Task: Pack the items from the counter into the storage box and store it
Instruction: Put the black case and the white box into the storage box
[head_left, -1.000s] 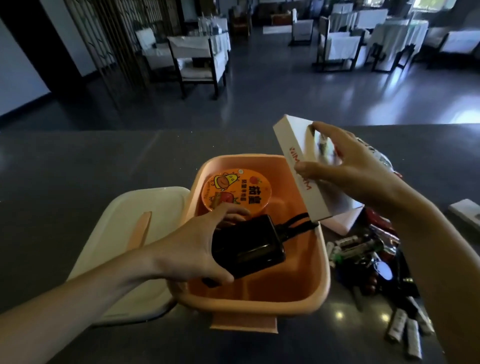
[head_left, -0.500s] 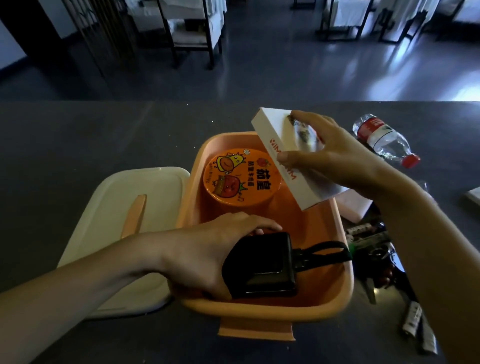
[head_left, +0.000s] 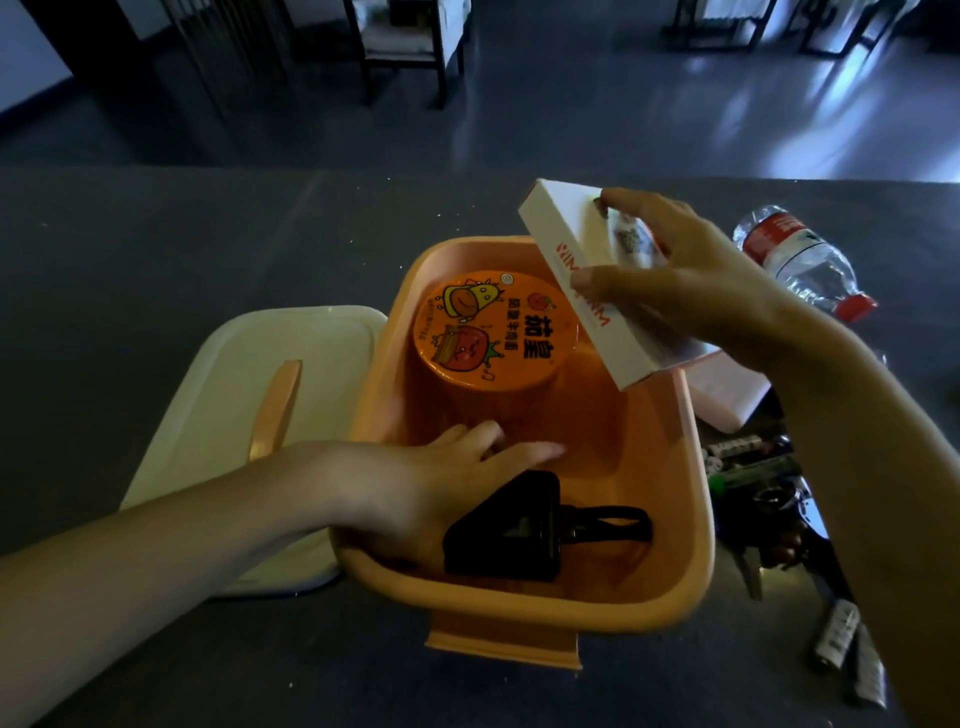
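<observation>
A dark grey tabletop (head_left: 156, 249) carries an orange storage box (head_left: 696, 519), open, with its cream lid (head_left: 218, 395) lying flat just to its left. Above the box's far right corner, a white carton (head_left: 571, 244) hangs tilted in the right hand (head_left: 691, 280), thumb on its lettered side and fingers (head_left: 639, 200) curled over the top. An orange noodle cup (head_left: 493, 327) stands at the box's far end. The left hand (head_left: 431, 483) reaches inside, fingers (head_left: 524, 449) straight and loose, beside a black pouch (head_left: 509, 535) on the box floor. A water bottle (head_left: 800, 260) lies on its side to the right, with batteries (head_left: 836, 642) nearer.
</observation>
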